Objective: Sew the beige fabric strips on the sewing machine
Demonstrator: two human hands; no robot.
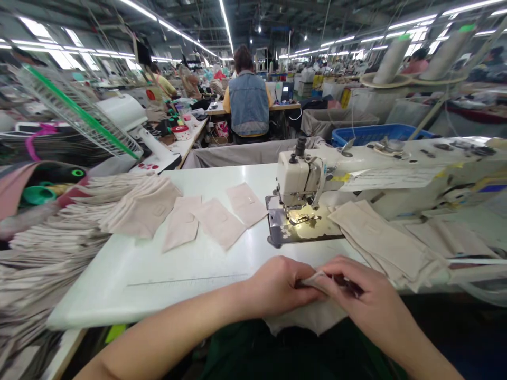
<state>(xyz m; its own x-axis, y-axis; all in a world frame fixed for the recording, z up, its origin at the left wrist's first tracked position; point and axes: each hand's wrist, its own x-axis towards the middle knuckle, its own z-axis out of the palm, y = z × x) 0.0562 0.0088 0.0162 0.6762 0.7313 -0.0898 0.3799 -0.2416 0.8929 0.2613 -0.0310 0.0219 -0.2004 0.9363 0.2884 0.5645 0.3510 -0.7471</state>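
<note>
My left hand (277, 285) pinches the edge of a beige fabric piece (309, 316) just off the table's front edge. Close against it, my right hand (366, 293) grips the same piece between thumb and fingers. Something dark shows inside the right hand, mostly hidden by the fingers; its kind is unclear. The fabric hangs down below both hands, over my lap. Beyond them stands the sewing machine (299, 179), its metal plate (317, 224) bare under the needle area. Three beige pocket pieces (222, 221) with small tabs lie on the table left of the machine.
A stack of pocket pieces (140, 208) lies at left, beside tall piles of beige fabric (59, 258). More beige pieces (388, 243) rest right of the needle plate. Behind the machine are a blue basket (368, 134) and thread cones (392, 60). A person in a denim vest (249, 103) sits ahead.
</note>
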